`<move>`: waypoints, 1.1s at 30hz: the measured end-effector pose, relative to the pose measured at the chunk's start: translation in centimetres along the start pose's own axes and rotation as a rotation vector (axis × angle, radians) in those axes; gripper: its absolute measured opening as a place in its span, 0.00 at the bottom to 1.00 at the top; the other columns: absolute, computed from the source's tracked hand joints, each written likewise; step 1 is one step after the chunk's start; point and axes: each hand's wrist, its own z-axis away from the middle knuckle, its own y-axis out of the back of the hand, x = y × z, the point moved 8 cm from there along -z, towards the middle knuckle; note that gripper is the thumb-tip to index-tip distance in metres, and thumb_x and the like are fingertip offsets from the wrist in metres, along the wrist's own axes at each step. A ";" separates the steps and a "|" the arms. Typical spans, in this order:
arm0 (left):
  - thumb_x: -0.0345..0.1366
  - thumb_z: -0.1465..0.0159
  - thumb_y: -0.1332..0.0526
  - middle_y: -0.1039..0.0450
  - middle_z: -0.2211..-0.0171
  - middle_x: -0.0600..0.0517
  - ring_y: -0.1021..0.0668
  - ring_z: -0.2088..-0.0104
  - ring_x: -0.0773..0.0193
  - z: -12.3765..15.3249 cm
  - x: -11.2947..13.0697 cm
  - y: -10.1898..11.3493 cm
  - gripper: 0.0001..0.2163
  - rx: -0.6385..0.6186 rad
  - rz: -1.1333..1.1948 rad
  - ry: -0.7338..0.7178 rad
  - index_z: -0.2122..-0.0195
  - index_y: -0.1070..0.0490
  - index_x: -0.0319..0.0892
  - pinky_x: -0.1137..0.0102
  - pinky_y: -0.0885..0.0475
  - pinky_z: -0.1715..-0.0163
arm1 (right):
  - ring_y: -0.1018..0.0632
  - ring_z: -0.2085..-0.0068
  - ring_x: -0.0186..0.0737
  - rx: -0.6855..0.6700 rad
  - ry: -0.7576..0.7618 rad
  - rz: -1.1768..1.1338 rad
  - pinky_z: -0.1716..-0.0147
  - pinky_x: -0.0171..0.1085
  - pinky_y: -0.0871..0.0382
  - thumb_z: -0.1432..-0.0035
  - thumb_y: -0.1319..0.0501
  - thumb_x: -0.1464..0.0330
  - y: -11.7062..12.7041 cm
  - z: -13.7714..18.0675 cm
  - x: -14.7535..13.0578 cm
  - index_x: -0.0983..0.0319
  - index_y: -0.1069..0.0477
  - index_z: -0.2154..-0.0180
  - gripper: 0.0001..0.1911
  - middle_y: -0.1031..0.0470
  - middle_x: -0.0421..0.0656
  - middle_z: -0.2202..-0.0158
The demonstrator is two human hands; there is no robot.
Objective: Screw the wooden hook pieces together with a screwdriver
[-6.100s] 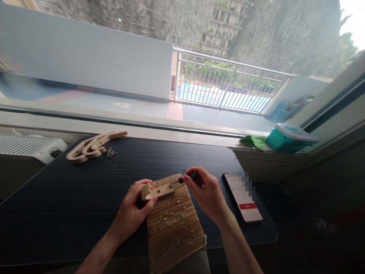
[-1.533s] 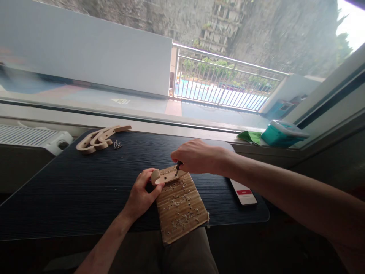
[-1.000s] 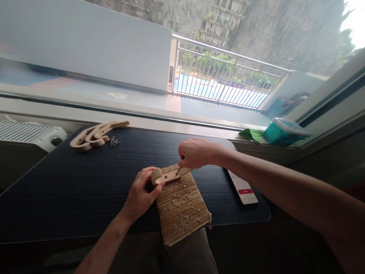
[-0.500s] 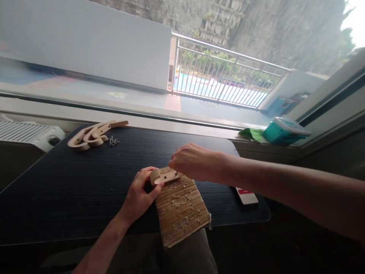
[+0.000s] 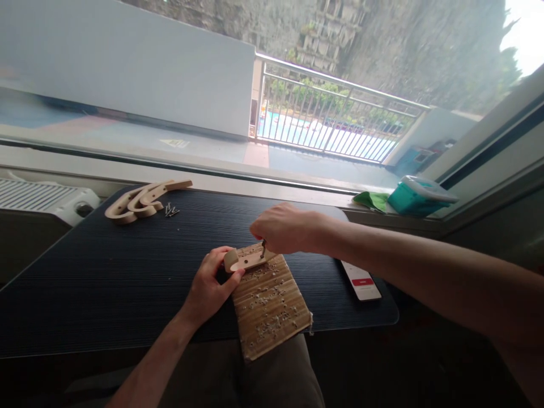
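Observation:
A small curved wooden hook (image 5: 243, 261) lies on the far end of a worn wooden board (image 5: 267, 303) speckled with chips. My left hand (image 5: 209, 285) is closed on the hook's rounded left end and holds it down. My right hand (image 5: 280, 229) is closed from above on a screwdriver (image 5: 263, 246); only its short dark shaft shows, tip down on the hook near its right hole. The handle is hidden in my fist.
The board rests on a dark ribbed table (image 5: 106, 283). Two more wooden hooks (image 5: 138, 203) and several loose screws (image 5: 170, 211) lie at the far left. A phone (image 5: 361, 280) lies right of the board. A teal box (image 5: 419, 197) and green cloth (image 5: 369, 200) sit on the windowsill.
Six seconds ago my right hand held the screwdriver low and nearly flat at the hook's right end. It now grips from above with the shaft upright on the hook. My left hand stays put.

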 end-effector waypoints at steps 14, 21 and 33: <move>0.37 0.40 0.39 0.29 0.54 0.49 0.26 0.52 0.58 0.0 -0.4 -0.2 0.07 -0.012 -0.011 -0.011 0.60 0.31 0.45 0.63 0.30 0.52 | 0.25 0.67 0.38 -0.025 0.098 -0.051 0.75 0.35 0.43 0.45 0.43 0.75 -1.3 -1.3 0.1 0.65 0.23 0.64 0.10 0.21 0.47 0.66; 0.37 0.40 0.39 0.28 0.56 0.49 0.26 0.53 0.58 0.0 -0.1 0.0 0.07 0.006 -0.005 -0.023 0.62 0.31 0.45 0.63 0.29 0.53 | 0.24 0.65 0.42 -0.053 -0.076 -0.056 0.74 0.36 0.40 0.44 0.42 0.68 -0.5 -1.5 0.6 0.65 0.23 0.62 0.12 0.21 0.50 0.67; 0.37 0.40 0.39 0.29 0.54 0.49 0.26 0.52 0.58 0.1 -0.2 0.0 0.07 0.000 -0.015 -0.024 0.60 0.32 0.45 0.64 0.30 0.52 | 0.22 0.62 0.41 -0.014 0.271 0.140 0.73 0.36 0.41 0.39 0.48 0.78 -1.4 0.5 -3.0 0.66 0.25 0.63 0.13 0.22 0.47 0.62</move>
